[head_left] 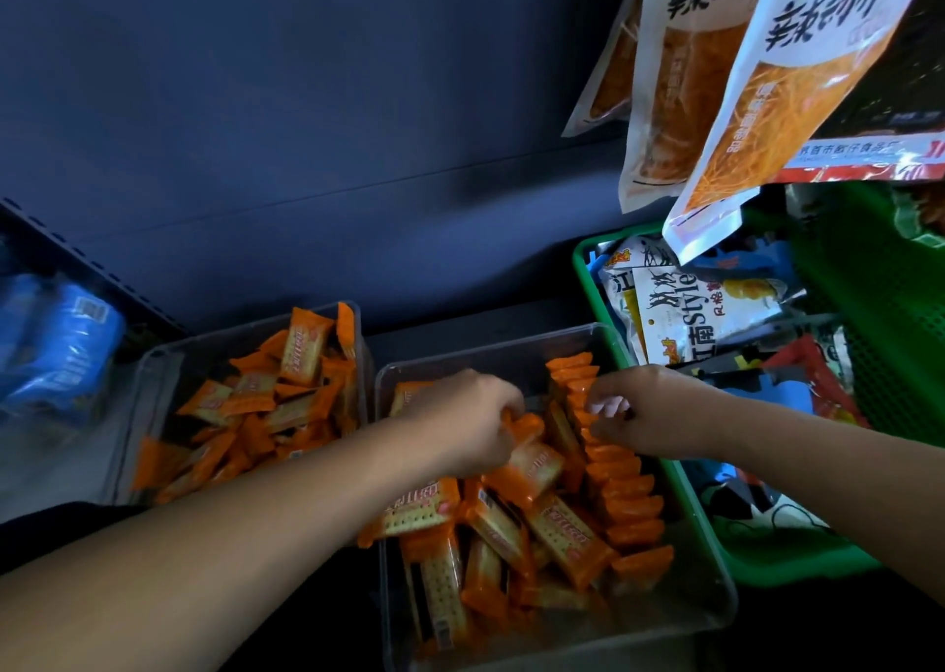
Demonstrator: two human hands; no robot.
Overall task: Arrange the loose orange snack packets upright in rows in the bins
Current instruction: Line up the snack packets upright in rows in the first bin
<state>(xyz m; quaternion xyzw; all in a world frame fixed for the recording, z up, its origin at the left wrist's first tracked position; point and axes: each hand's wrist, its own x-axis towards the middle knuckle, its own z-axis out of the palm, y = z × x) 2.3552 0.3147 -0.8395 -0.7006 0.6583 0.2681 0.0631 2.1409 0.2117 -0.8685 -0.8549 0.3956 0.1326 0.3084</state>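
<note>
Glossy foil-like orange packets (542,472) fill clear smooth plastic bins (716,605) (green basket (797,554): perforated plastic).

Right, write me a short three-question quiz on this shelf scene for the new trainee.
1. True or false: the upright row stands along the right side of the right clear bin.
2. The left hand grips a loose packet of which colour? A blue, B orange, C green.
3. Fill in: the right hand is at the upright row, next to the ___ basket.
Key: 1 true; 2 B; 3 green.
</note>
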